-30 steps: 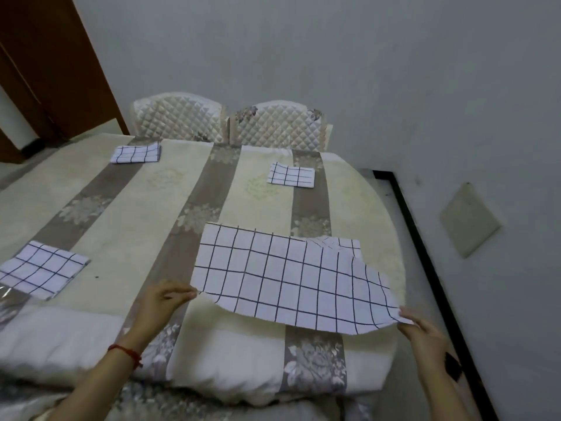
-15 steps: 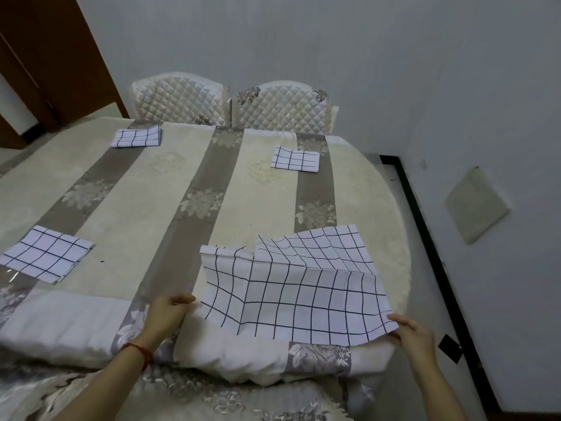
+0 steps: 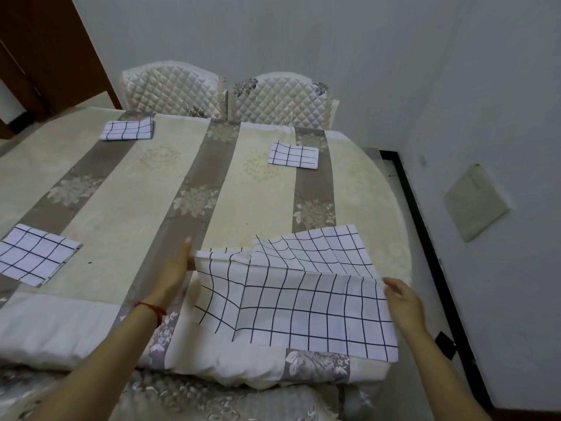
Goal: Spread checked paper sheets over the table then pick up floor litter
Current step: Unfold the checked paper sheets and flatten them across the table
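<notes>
The large checked sheet (image 3: 291, 299) lies at the near right of the table (image 3: 127, 208), its far half buckled and raised. The left hand (image 3: 174, 268) pinches the sheet's left far corner; the right hand (image 3: 403, 302) is spread open at the right edge, contact uncertain. Risk: pulling one corner alone may crease the sheet or drag it over the near rim. Three folded sheets (image 3: 36, 253) lie well apart, leaving free room at centre.
</notes>
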